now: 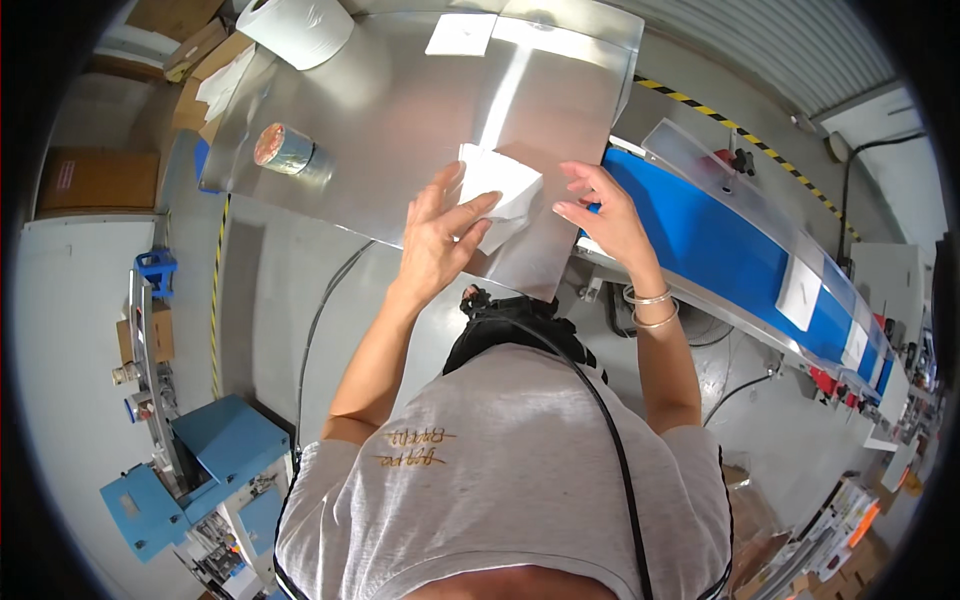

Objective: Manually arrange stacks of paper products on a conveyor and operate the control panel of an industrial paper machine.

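Left hand (432, 240): fingers (470, 212) on white packet (513, 187) | right hand (614, 216): fingers parted

Free to cross the metal tabletop (380, 130) between small cylinder (285, 150) and left hand (435, 235), or between white packet (505, 185) and right hand (612, 220); blocked at far left by white roll (300, 30), rightward by clear guard (695, 160).

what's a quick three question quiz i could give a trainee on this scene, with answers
1. Which hand is touching the folded white piece?
2. What colour is the conveyor belt: (a) red, (b) blue, (c) green?
3. Fill in: the large white roll is to the ____ of the folded white piece.
Key: 1. The left hand; the right hand is apart from it. 2. b. 3. left.
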`<act>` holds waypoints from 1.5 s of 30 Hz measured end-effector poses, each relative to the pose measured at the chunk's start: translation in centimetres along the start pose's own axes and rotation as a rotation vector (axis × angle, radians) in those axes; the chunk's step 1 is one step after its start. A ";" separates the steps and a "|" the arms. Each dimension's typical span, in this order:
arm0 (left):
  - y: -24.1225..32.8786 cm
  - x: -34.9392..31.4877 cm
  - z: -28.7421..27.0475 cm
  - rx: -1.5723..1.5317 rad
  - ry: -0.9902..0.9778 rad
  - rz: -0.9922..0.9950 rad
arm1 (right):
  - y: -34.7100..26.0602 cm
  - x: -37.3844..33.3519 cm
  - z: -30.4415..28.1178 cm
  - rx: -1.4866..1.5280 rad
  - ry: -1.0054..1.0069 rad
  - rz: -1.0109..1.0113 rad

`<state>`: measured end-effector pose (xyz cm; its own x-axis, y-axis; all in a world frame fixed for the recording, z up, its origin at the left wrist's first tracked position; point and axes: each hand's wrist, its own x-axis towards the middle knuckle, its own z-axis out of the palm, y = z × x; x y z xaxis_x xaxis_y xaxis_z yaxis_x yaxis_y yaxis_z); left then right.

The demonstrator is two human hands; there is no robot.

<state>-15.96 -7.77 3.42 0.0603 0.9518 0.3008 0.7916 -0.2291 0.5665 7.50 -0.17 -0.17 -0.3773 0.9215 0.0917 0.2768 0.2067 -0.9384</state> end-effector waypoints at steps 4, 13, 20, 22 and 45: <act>-0.1 0.1 -0.4 -0.010 -0.030 0.005 | -0.6 1.7 0.4 0.032 -0.167 -0.044; 0.1 0.3 -0.8 -0.092 -0.036 -0.062 | 1.0 2.2 0.3 0.103 -0.432 0.035; -1.0 -0.6 -0.7 0.070 0.038 -0.114 | 9.8 -4.3 -7.3 -0.226 0.376 0.355; -0.9 -0.2 0.0 0.024 0.039 -0.078 | 20.3 -8.5 -14.3 -0.130 0.611 0.193; -1.7 -0.2 0.1 -0.144 0.005 -0.071 | 0.9 4.4 2.4 0.100 -0.372 -0.004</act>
<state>-17.28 -7.59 2.31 0.0037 0.9658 0.2594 0.6983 -0.1881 0.6906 3.93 3.31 -1.44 -0.6784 0.7346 -0.0145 0.1942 0.1603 -0.9678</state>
